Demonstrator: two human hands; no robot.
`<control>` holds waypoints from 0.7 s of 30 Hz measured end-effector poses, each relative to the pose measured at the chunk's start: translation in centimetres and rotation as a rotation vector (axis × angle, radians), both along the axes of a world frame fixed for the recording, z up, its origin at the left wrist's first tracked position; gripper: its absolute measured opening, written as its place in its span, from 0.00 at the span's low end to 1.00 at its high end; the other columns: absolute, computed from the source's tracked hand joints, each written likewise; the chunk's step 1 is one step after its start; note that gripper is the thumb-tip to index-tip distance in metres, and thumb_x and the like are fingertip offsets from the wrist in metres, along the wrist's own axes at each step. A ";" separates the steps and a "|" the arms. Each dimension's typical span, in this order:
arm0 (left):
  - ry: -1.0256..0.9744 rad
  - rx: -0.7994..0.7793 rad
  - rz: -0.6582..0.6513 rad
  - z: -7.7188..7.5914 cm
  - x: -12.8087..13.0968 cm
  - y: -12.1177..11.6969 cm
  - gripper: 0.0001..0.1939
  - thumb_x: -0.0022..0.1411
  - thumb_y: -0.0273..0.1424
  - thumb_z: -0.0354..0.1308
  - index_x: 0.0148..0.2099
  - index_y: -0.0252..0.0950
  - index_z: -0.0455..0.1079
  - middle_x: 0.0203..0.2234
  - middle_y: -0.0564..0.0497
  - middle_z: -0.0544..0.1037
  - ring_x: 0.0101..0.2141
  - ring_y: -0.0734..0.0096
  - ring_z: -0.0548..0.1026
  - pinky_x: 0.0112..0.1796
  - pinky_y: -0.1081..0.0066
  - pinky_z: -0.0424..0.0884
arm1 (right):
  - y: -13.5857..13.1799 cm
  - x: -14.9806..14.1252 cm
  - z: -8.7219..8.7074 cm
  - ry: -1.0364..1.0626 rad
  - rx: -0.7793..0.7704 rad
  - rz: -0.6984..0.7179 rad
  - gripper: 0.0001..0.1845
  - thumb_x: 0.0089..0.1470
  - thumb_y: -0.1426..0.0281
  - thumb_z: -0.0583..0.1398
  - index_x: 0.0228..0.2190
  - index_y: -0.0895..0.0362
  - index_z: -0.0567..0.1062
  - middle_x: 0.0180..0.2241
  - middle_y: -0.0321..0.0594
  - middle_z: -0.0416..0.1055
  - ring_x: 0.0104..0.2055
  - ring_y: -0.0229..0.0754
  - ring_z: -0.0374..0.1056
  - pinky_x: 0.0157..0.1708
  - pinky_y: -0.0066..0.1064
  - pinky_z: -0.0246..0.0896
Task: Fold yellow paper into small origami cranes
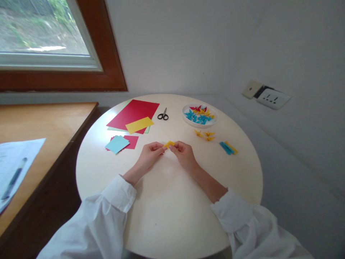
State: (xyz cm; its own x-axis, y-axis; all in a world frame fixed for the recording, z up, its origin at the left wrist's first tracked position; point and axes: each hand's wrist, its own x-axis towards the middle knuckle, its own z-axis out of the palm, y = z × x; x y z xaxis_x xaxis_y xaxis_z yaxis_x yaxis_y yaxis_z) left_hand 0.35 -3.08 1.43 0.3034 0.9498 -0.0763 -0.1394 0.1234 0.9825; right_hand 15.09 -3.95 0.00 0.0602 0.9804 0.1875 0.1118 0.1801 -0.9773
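Note:
Between my two hands, over the middle of the round white table [167,201], is a small folded piece of yellow paper [169,144]. My left hand [152,153] pinches its left end between thumb and fingers. At its right end, my right hand [184,153] has a closed pinch too. Fingertips cover part of the paper, so its exact folds cannot be made out. Beyond my right hand sit several yellow paper cranes [209,135]. A white dish [201,125] farther back holds red, yellow and blue paper cranes [201,116].
Black-handled scissors [163,116] lie at the back. Red sheets [132,115] with a yellow strip [139,125] are at back left, light blue squares [117,144] nearer. Blue and yellow folded strips [228,148] lie right. A wooden desk [54,122] bears a paper and a pen [14,178].

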 end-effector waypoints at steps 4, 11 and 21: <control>0.058 0.077 0.015 -0.3 -0.1 0.2 0.10 0.49 0.35 0.62 0.33 0.34 0.74 0.29 0.49 0.76 0.30 0.71 0.71 0.32 0.72 0.64 | -0.2 0.0 0.0 -0.150 0.032 0.023 0.14 0.45 0.61 0.60 0.18 0.57 0.67 0.18 0.31 0.62 0.21 0.33 0.55 0.23 0.27 0.51; 0.105 0.140 0.024 -0.3 -0.1 0.3 0.09 0.50 0.35 0.61 0.29 0.34 0.73 0.25 0.51 0.75 0.28 0.72 0.70 0.31 0.73 0.63 | -0.5 -0.1 0.2 -0.256 0.087 0.045 0.12 0.46 0.63 0.59 0.18 0.57 0.67 0.18 0.31 0.62 0.22 0.33 0.54 0.22 0.26 0.50; 0.131 0.087 0.051 0.2 -0.1 -0.1 0.09 0.49 0.35 0.60 0.26 0.33 0.70 0.20 0.55 0.70 0.21 0.78 0.64 0.24 0.75 0.58 | -0.3 0.0 -0.1 -0.164 0.093 -0.033 0.09 0.46 0.65 0.59 0.22 0.57 0.74 0.22 0.36 0.72 0.26 0.37 0.64 0.27 0.29 0.58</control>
State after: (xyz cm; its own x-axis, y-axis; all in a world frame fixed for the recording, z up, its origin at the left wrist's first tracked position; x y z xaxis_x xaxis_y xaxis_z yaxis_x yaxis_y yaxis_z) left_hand 0.30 -3.20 1.67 0.2475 0.9685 -0.0286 -0.0132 0.0329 0.9994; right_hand 15.06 -4.27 -0.09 0.0535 0.9563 0.2875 0.2752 0.2626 -0.9248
